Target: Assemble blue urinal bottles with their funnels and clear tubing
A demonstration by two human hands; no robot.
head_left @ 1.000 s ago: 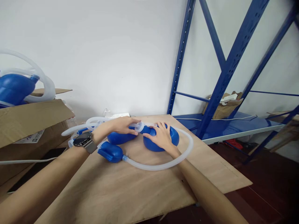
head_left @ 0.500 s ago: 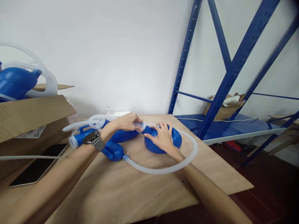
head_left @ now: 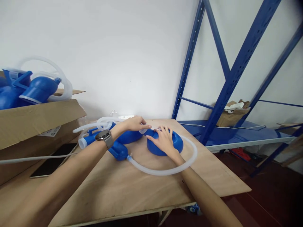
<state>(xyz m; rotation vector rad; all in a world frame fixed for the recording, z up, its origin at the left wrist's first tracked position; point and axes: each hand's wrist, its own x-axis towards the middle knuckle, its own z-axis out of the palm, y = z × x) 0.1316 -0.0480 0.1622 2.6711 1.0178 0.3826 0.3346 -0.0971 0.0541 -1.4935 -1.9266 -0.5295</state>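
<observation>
A blue plastic urinal bottle (head_left: 153, 148) lies on the table, its neck pointing left. My right hand (head_left: 164, 138) is spread over the top of it, thumb near the neck, and steadies it. My left hand (head_left: 137, 123) is closed on the translucent cap (head_left: 143, 130) at the bottle's mouth. The cap's pale strap (head_left: 156, 128) reaches toward my right fingers. A second blue urinal bottle (head_left: 118, 151) lies under my left wrist. From its small spout a translucent hose (head_left: 153, 172) curves round under my right forearm. Another blue bottle (head_left: 130, 137) lies behind my left hand.
At left, an open cardboard box (head_left: 38, 121) holds more blue bottles with hoses. A dark flat tablet-like device (head_left: 53, 160) lies beside it, under a pale cable (head_left: 30, 160). A power strip (head_left: 126, 117) is by the wall. Blue shelving (head_left: 236, 72) with a carton (head_left: 232, 116) stands right.
The view has shifted left and slightly up, showing more of the box. My left fingers have turned a little at the cap. My right hand stays on the bottle.
</observation>
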